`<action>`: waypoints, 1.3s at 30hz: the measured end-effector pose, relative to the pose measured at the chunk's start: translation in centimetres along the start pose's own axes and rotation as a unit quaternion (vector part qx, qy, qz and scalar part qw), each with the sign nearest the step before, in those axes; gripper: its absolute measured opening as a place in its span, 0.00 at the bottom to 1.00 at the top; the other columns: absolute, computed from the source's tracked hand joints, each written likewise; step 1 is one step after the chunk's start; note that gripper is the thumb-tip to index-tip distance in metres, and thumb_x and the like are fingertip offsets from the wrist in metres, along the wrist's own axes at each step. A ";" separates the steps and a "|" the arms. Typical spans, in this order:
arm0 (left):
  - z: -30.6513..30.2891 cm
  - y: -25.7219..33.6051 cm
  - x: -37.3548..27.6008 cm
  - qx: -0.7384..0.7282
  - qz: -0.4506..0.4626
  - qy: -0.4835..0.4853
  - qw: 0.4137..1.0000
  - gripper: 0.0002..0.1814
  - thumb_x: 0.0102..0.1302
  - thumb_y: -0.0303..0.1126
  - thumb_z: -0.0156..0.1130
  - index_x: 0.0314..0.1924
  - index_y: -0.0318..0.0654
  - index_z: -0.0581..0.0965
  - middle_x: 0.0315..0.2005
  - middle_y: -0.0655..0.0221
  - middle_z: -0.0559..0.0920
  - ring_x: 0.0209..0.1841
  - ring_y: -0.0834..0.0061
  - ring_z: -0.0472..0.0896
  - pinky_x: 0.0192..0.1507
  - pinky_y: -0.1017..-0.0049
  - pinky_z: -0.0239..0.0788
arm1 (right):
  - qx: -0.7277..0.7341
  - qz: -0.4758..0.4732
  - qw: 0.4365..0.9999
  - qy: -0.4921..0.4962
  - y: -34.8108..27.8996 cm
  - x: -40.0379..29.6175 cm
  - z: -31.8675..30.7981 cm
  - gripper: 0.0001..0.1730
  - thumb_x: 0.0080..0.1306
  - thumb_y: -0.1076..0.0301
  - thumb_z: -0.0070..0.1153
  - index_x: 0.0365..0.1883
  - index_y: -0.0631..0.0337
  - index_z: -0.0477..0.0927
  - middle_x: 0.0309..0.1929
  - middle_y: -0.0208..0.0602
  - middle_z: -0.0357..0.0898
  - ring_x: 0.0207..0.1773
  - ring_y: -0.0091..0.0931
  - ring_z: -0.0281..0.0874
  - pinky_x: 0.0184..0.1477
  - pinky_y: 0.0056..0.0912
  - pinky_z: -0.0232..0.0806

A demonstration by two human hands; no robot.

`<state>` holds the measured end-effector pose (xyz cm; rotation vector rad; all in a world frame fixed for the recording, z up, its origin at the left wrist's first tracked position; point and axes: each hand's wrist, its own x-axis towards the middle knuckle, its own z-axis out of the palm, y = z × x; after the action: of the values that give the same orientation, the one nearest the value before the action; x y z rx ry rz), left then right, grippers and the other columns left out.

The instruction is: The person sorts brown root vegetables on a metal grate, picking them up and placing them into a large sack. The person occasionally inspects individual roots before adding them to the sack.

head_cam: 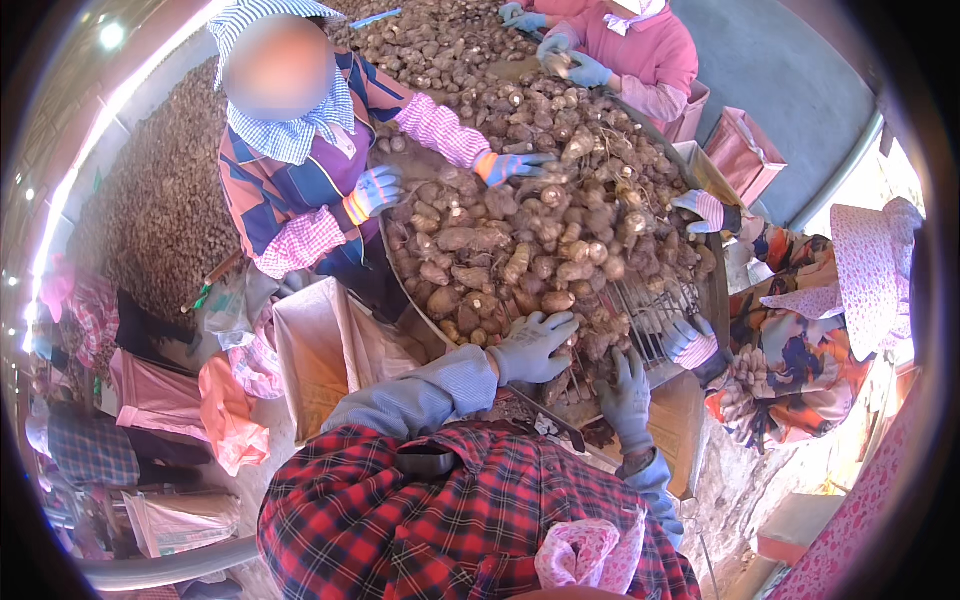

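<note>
My left hand [534, 346], in a grey work glove, reaches over the near edge of a heap of brown, rooty corms that look like taro [472, 240]. Its fingers are apart, and a reddish-brown corm [557, 301] lies at the fingertips. To the right, my right hand [627, 401], also gloved, points its spread fingers at a dark clump of corms [600, 341]. Neither glove is plainly closed around a corm. Between and beyond my hands, metal bars of a grate [645, 319] show under the corms.
Opposite on the left, a person's gloved hand [514, 168] reaches over the heap. At right, another person's striped glove [688, 343] rests by the grate, close to my right hand. An open lined bin [315, 352] stands at my left. Pink sacks [742, 154] stand at the far right.
</note>
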<state>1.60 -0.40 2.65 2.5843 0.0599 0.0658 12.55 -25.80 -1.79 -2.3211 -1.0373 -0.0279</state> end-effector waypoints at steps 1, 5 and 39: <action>-0.5 0.4 -0.3 -0.005 0.006 -0.004 1.000 0.39 0.70 0.49 0.63 0.79 0.45 0.69 0.77 0.58 0.68 0.65 0.45 0.73 0.68 0.48 0.65 | 0.004 -0.001 1.000 0.005 0.1 -0.2 0.0 0.45 0.58 0.64 0.76 0.75 0.53 0.74 0.76 0.59 0.67 0.73 0.56 0.71 0.71 0.56 0.68; -1.1 1.0 -1.7 -0.013 0.023 0.033 0.999 0.35 0.71 0.48 0.64 0.75 0.45 0.74 0.76 0.59 0.71 0.63 0.46 0.75 0.67 0.48 0.67 | 0.018 -0.007 1.000 0.016 0.3 -0.6 0.4 0.45 0.59 0.62 0.76 0.76 0.53 0.74 0.76 0.59 0.68 0.72 0.56 0.71 0.71 0.56 0.67; -0.5 -2.7 -1.8 -0.258 0.022 0.229 0.938 0.20 0.68 0.37 0.70 0.57 0.39 0.82 0.52 0.53 0.83 0.54 0.46 0.83 0.56 0.56 0.77 | -0.026 -0.070 0.991 0.110 -7.2 4.8 -1.1 0.32 0.69 0.69 0.63 0.72 0.64 0.75 0.73 0.60 0.72 0.74 0.54 0.71 0.76 0.56 0.64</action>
<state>-0.32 2.02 1.59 1.9975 0.1355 0.6156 11.16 -19.40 3.90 -2.2273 -1.0947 -0.3617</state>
